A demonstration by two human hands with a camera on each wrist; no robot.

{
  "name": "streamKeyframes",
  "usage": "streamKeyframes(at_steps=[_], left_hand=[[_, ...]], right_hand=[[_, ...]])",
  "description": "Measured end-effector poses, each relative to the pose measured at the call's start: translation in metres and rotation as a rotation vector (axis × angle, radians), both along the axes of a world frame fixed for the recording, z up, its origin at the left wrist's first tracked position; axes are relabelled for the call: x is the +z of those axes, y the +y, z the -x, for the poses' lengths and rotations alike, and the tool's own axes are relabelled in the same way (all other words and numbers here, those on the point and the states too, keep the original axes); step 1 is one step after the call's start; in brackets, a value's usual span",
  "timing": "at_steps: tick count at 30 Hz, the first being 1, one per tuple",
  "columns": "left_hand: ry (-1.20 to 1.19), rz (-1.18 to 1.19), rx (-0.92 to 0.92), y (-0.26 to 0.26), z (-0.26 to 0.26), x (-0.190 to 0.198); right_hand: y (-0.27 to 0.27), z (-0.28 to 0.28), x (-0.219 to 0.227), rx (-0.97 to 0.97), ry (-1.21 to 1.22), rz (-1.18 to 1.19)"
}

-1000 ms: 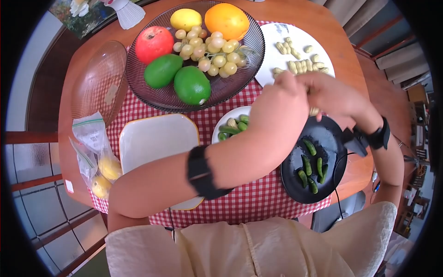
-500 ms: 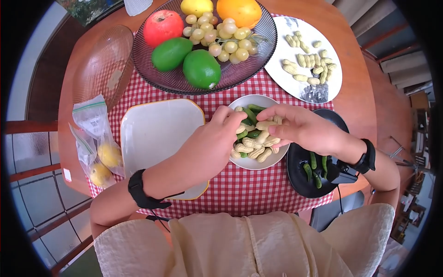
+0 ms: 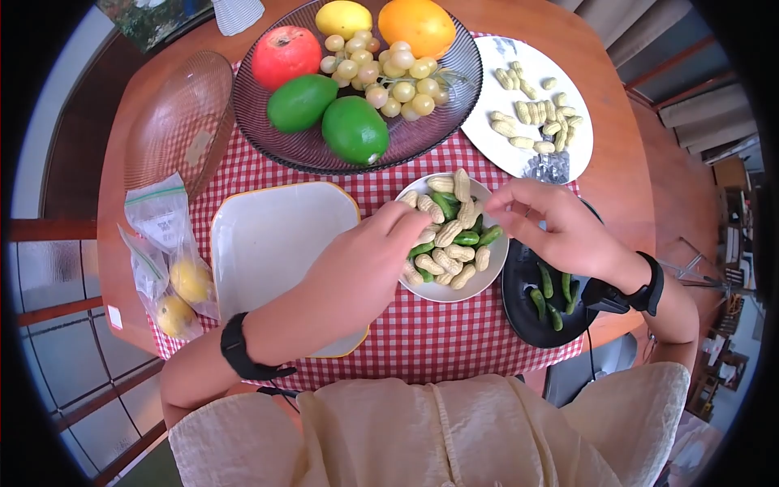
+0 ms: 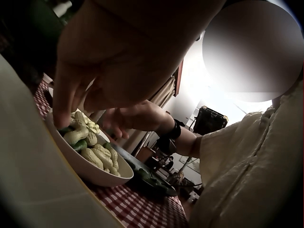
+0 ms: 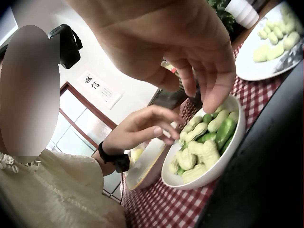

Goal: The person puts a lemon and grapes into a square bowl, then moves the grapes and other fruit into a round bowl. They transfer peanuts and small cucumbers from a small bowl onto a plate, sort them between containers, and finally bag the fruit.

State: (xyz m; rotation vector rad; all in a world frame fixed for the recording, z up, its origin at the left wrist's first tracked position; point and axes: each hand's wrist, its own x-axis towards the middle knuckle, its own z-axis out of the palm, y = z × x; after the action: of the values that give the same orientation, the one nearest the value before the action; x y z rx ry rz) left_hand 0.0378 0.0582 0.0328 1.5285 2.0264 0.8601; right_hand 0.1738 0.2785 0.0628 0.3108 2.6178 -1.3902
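A white bowl (image 3: 454,294) holds a mix of peanuts (image 3: 448,234) and small green cucumbers (image 3: 489,235). My left hand (image 3: 357,264) is at the bowl's left rim, its fingers bent over the edge; whether a fingertip touches a peanut is unclear. At the upper right rim, my right hand (image 3: 560,227) hovers with relaxed, slightly bent fingers and nothing visible in them. In the right wrist view the right hand (image 5: 185,57) hangs above the bowl (image 5: 202,183), and the left hand (image 5: 142,128) shows spread fingers beside it.
A white plate (image 3: 495,73) with peanuts lies at the back right, a black plate (image 3: 519,312) with cucumbers at the right. An empty white tray (image 3: 276,235) stands left of the bowl, bagged lemons (image 3: 191,280) beyond it. Behind is a fruit bowl (image 3: 308,158).
Both hands came down from the white plate to the bowl. The right hand has since drawn back rightward from the peanuts, which now lie in the bowl.
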Motion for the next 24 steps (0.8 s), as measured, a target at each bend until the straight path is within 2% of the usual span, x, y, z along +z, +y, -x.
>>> streamKeyframes(at_steps=[3,6,10,12,13,15,16,18,24], left_hand=[[0.1,0.069,-0.04,-0.013,0.004,0.004],[0.097,0.077,-0.053,-0.015,0.005,0.004],[0.21,-0.097,-0.113,0.017,0.005,0.005],[0.381,-0.19,-0.21,0.039,0.006,-0.004],[0.383,-0.192,-0.208,0.047,0.006,-0.01],[0.572,-0.201,-0.276,0.058,0.003,-0.021],[0.572,-0.201,-0.275,0.06,0.001,-0.021],[0.553,-0.049,-0.295,0.061,-0.002,-0.022],[0.426,0.104,-0.287,0.051,0.005,-0.022]], right_hand=[[0.017,-0.014,0.004,0.045,0.022,-0.039],[0.023,-0.021,0.012,0.072,-0.002,-0.158],[0.028,-0.017,0.006,0.129,0.027,-0.176],[0.029,-0.01,0.001,0.175,0.007,-0.173],[0.03,-0.007,-0.005,0.219,0.033,-0.192],[0.027,-0.002,-0.007,0.267,0.059,-0.213],[0.023,0.0,-0.007,0.272,0.024,-0.179],[0.017,0.003,-0.008,0.278,-0.012,-0.142],[0.009,0.0,-0.039,0.416,0.172,-0.337]])
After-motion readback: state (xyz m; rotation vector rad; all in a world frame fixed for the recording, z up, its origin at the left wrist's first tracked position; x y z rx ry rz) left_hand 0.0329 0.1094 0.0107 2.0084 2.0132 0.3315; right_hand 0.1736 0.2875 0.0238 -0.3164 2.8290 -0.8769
